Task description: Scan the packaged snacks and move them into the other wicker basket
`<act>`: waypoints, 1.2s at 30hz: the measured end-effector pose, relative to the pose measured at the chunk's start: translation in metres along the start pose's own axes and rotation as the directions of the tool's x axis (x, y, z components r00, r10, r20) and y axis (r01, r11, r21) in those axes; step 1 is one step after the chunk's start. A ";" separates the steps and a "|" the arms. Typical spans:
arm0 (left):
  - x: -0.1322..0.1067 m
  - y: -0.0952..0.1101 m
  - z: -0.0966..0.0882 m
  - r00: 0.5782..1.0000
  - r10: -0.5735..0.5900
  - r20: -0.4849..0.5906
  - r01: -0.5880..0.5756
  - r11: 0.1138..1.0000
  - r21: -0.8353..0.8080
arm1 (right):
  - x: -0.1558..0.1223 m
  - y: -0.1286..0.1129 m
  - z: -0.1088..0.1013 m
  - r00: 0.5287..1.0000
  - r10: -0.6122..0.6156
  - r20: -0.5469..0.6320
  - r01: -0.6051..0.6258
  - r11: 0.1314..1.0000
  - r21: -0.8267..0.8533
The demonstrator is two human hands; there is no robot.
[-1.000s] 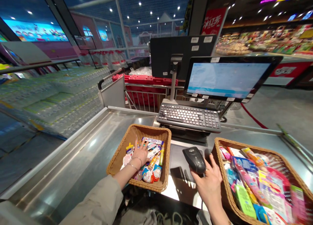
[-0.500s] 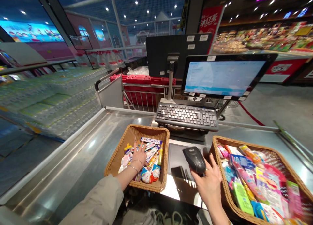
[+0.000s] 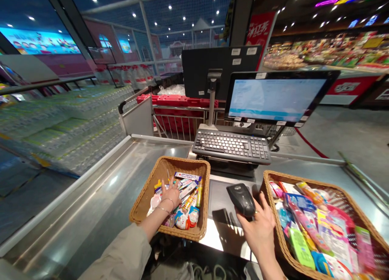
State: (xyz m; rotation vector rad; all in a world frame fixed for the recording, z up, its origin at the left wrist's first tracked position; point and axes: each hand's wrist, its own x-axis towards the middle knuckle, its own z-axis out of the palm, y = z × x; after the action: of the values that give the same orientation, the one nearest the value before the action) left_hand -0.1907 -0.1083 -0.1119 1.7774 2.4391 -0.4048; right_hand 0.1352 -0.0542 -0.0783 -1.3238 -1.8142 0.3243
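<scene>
Landmark: the keyboard (image 3: 232,145), standing at the back of the metal counter (image 3: 91,203); sides as the wearer sees them.

Left hand (image 3: 170,195): palm down inside the left wicker basket (image 3: 142,209), which sits on the wearer's side of the keyboard and to its left. Fingers apart, spread over small packets; what the fingertips touch is partly hidden. Two thin bracelets circle the wrist, and a grey-beige sleeve (image 3: 121,251) covers the forearm.

Basket contents: a purple-and-white bar (image 3: 187,176) on the side nearest the keyboard, a yellow tube (image 3: 199,195) along the right wall, and rounded blue, white and red items (image 3: 182,220) at the end farthest from the keyboard.

Right hand (image 3: 258,227): clamped on a black handheld scanner (image 3: 241,199), on the wearer's side of the keyboard, between the two baskets (a ring shows on one finger). The scanner is lifted clear of the counter; its head leans toward the left basket.

Right wicker basket (image 3: 340,195): on the wearer's side of the keyboard, to its right, just beside the right hand. Inside lie a green packet (image 3: 300,247), a pink one (image 3: 364,247) and other bright packages.

Behind the keyboard, to its right: a lit monitor (image 3: 276,95). Behind it, to the left: the dark back of a second screen (image 3: 197,69).
</scene>
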 end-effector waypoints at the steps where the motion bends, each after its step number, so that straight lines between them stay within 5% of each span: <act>1: -0.001 -0.001 -0.003 1.000 -0.010 -0.015 0.010 1.000 -0.006 | 0.000 0.000 0.000 1.000 0.000 -0.001 0.000 1.000 -0.002; 13: -0.016 0.000 -0.054 0.940 -0.012 -0.341 -0.004 0.999 -0.045 | 0.005 -0.012 -0.003 0.997 -0.077 -0.020 0.077 0.997 0.004; 28: -0.010 0.042 -0.100 0.874 0.091 -0.478 -0.122 0.992 -0.035 | 0.006 -0.014 -0.009 0.974 -0.225 -0.041 0.216 0.964 -0.156; 36: -0.004 0.058 -0.107 0.830 0.132 -0.542 -0.202 0.977 -0.072 | 0.009 -0.017 -0.016 0.969 -0.242 -0.057 0.228 0.955 -0.190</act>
State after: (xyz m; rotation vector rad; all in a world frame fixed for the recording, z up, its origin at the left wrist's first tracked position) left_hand -0.1263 -0.0663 -0.0175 2.2627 2.5169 0.3090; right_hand 0.1350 -0.0577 -0.0536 -1.2064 -1.9455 -0.0239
